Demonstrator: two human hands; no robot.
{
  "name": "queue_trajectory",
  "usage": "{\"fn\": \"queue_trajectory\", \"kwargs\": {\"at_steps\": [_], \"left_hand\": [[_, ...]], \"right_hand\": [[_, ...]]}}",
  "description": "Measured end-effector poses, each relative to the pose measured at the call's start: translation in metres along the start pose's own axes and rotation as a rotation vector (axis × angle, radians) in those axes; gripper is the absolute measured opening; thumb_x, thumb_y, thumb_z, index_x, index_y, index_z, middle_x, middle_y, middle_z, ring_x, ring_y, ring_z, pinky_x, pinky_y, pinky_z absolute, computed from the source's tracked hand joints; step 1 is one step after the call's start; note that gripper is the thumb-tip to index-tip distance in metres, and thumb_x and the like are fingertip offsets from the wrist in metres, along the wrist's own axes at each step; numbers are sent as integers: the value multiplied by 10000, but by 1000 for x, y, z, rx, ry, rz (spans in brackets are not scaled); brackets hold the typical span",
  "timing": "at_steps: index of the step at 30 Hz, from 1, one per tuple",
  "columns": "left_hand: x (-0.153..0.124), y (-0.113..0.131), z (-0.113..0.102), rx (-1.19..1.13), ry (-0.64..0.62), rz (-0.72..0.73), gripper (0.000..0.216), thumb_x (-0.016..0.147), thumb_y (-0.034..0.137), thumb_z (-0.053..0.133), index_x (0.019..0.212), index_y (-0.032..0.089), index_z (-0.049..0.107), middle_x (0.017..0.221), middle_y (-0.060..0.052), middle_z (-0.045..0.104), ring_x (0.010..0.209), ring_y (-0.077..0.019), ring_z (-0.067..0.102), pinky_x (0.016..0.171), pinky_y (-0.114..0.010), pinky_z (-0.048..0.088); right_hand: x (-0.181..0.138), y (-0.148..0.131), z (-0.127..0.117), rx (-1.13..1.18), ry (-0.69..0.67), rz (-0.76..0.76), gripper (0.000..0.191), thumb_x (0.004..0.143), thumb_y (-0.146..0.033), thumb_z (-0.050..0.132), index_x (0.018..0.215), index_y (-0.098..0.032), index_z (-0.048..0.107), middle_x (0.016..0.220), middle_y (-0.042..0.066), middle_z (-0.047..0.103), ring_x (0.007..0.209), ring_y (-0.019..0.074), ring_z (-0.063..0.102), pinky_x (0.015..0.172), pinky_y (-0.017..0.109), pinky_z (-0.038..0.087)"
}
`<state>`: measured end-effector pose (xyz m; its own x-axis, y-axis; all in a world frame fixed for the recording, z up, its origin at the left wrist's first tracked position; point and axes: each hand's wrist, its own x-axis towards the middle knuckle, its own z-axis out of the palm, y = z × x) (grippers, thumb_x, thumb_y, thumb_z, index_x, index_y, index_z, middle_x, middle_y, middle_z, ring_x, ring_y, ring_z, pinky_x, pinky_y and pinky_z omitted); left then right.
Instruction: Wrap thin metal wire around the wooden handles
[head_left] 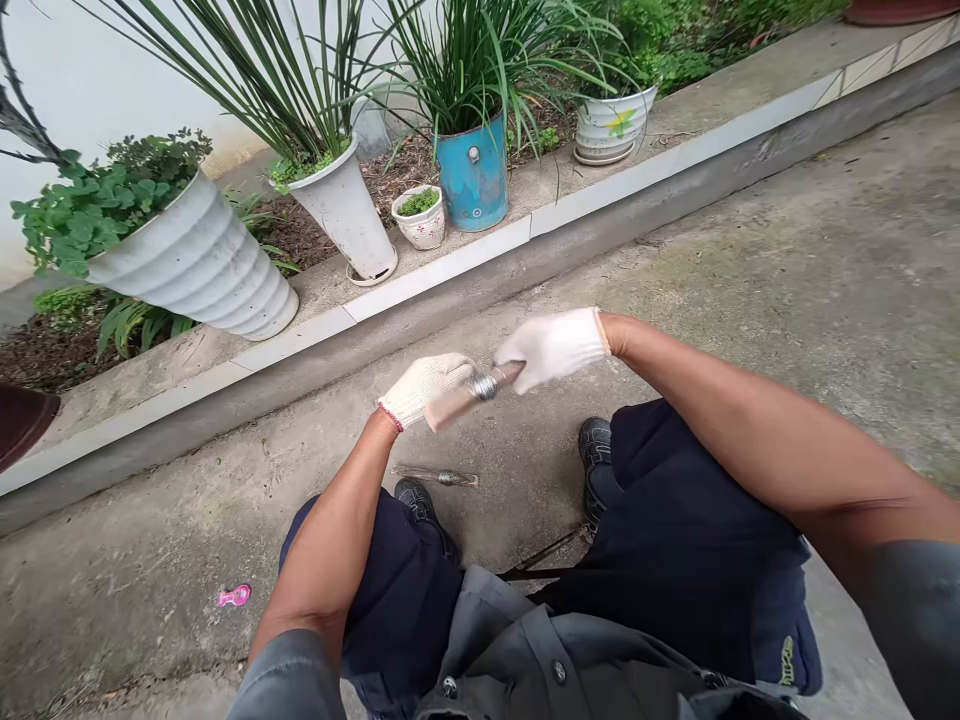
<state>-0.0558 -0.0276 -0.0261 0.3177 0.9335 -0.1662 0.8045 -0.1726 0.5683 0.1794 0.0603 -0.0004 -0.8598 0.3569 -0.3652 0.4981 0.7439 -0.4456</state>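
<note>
My left hand [431, 388], in a white knitted glove, is closed around a tan, blocky piece [452, 404] that looks like wood or card. Silvery wire-like coils [484, 386] circle its narrower part, and a brownish end sticks out beyond them. At that end, my gloved right hand [551, 350] has its fingers bent around the tip, slightly blurred. Whether the parts are one object I cannot tell. Below the left hand, a slim clear item with a grey coiled middle [442, 477] lies on the concrete near my shoe.
A pink object [234, 596] lies on the ground at the left. Ahead runs a low tiled ledge [442, 281] bearing a blue pot [474, 180], a ribbed white pot [202, 265], a tall white pot [349, 215] and smaller ones. Dark thin bars [540, 565] show between my legs.
</note>
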Motion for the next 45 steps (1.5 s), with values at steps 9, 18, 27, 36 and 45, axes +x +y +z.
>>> {"fn": "queue_trajectory", "kwargs": {"at_steps": [9,18,27,36,45], "left_hand": [[-3,12,6,9,-41,-63,393,1031,460,398,986,226,710,724,27,671,734,-178,635,675,-263,426],[-2,3,-7,142,60,6,392,1040,386,374,977,203,715,853,7,695,752,-167,626,751,-257,444],[1,-2,3,-47,8,5,357,1008,446,489,922,188,720,788,-11,698,740,-173,626,750,-271,472],[-2,13,9,-21,-66,-51,412,1029,468,404,1055,213,728,729,23,677,751,-184,649,733,-266,456],[-5,6,-7,63,51,-24,393,1030,414,401,1018,208,736,802,18,693,739,-169,645,736,-257,450]], "right_hand": [[11,28,-26,-156,404,531,322,921,-363,534,1142,-201,704,983,120,723,833,238,639,701,325,407],[24,10,11,-312,-102,355,261,745,-193,670,990,-204,760,903,108,728,797,239,652,703,344,423],[-3,8,-7,21,90,51,243,806,-418,641,896,-197,684,703,-18,610,626,127,480,611,272,288],[13,25,-18,-161,422,465,320,918,-376,532,1117,-199,709,950,116,718,823,229,627,690,316,394],[20,20,1,-332,-69,449,308,768,-159,649,1058,-168,751,942,148,732,831,252,660,750,367,443]]}}
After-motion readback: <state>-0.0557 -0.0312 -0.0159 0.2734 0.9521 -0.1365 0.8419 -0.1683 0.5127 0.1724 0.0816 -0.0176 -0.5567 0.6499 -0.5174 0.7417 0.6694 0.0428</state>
